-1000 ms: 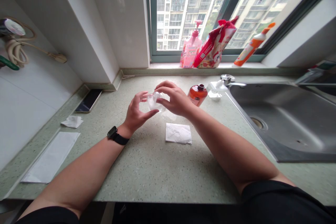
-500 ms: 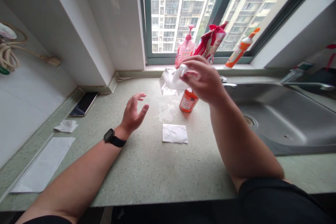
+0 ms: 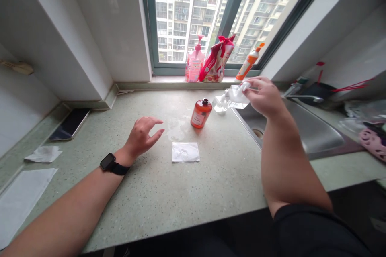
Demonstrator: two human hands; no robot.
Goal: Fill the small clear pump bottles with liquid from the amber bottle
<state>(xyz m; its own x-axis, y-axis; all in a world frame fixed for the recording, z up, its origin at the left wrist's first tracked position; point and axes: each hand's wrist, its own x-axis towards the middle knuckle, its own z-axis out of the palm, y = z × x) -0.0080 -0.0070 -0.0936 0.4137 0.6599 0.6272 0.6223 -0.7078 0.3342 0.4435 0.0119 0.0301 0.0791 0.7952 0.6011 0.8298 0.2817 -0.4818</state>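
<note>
- Two hands showed in the frame: your right hand (image 3: 264, 97) was raised at centre right, above the steel sink (image 3: 313, 128), and your left hand (image 3: 141, 137) was over the speckled green counter (image 3: 187, 196), left of centre.
- Your right fingers (image 3: 256, 82) were pressed close together, pinching the upper corner of a clear plastic pouch (image 3: 237, 97).
- That pouch hung just left of your right hand, over the place where the counter met the sink.
- Your left fingers (image 3: 147, 121) were loosely spread and slightly curled, holding nothing.
- You wore a black watch (image 3: 107, 162) on your left wrist.
- An orange bottle (image 3: 201, 114) with a dark cap stood on the counter at centre, and a small clear dish (image 3: 219, 104) sat just to its right, beside the pouch.
- A white napkin (image 3: 185, 152) lay flat on the counter below the bottle, and a wet patch (image 3: 175, 131) marked the counter between it and the bottle.
- On the windowsill at upper centre stood a pink pump bottle (image 3: 195, 63), a red-and-white bag (image 3: 216, 64) and an orange-and-white squeeze bottle (image 3: 247, 67).
- Along the left edge lay a phone (image 3: 70, 123), a crumpled tissue (image 3: 44, 154) and a flat paper sheet (image 3: 21, 200).
</note>
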